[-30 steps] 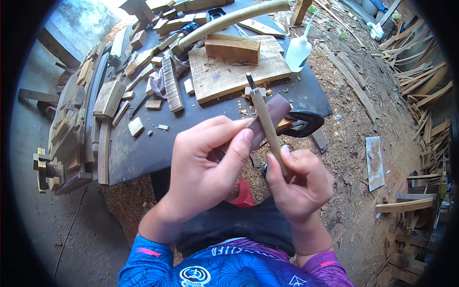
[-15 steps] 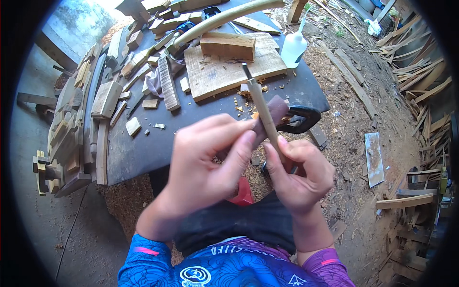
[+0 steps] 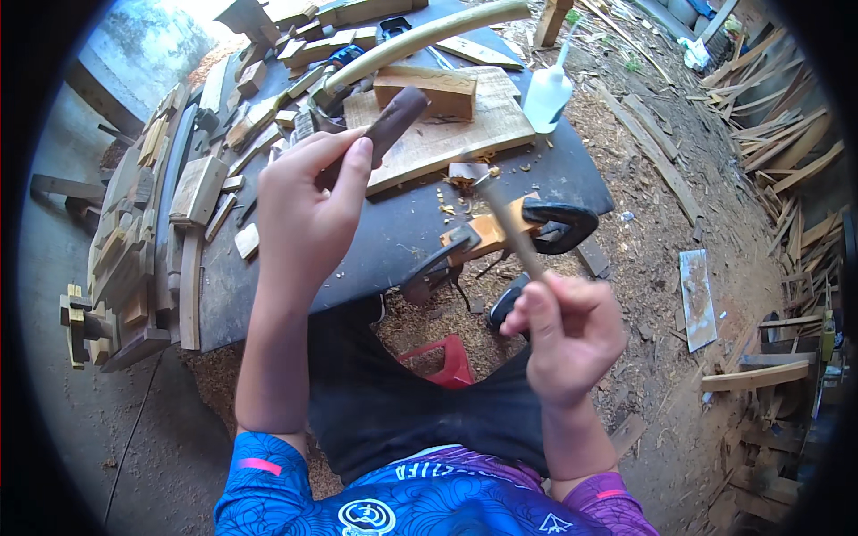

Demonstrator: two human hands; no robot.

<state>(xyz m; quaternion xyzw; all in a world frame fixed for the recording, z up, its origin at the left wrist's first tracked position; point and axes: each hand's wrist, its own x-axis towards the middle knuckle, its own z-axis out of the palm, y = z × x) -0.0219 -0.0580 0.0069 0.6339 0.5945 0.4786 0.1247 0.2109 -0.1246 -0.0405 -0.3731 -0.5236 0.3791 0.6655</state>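
Observation:
My left hand is raised over the dark table, pinching a curled strip of brown sandpaper between thumb and fingers. In my right hand is a slim wooden-handled tool. Its metal end points up and away, smeared by motion, so the tip's shape is unclear. The two hands are apart. Beyond the tool, a black clamp grips an orange-brown wood piece at the table's near edge.
On the table lie a thick board with a wood block, a curved pole and several offcuts. A white squeeze bottle stands at the right. Below is a red stool. Wood strips are heaped far right.
My left hand has pulled the sandpaper off the tool's shaft and swung up to the left. My right hand keeps the tool, whose upper end has dropped a little.

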